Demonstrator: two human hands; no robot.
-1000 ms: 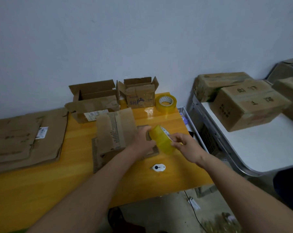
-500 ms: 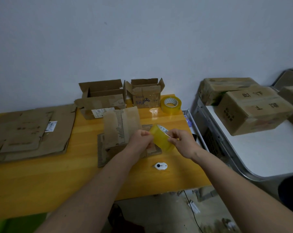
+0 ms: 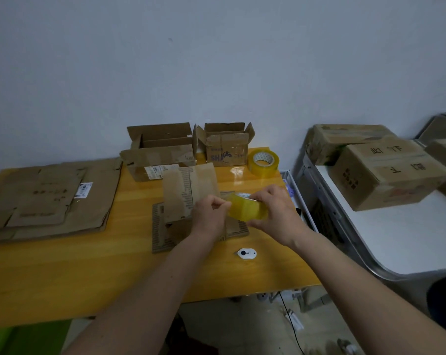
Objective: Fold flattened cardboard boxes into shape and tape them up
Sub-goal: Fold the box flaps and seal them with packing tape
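Two open boxes (image 3: 163,152), contents unseen.

Glossy yellow tape roll (image 3: 246,210), matt brown cardboard (image 3: 191,190), shiny wooden table (image 3: 88,265).

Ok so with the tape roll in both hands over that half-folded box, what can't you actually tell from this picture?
All in the head view:
- Whether a tape end is peeled free: the left hand pinches at the edge of the tape roll, fingers covering that spot.
- The half-folded box: its near right part is hidden behind both hands.
- The right hand covers the roll's far side.
- The small white object on the table: too small to identify.
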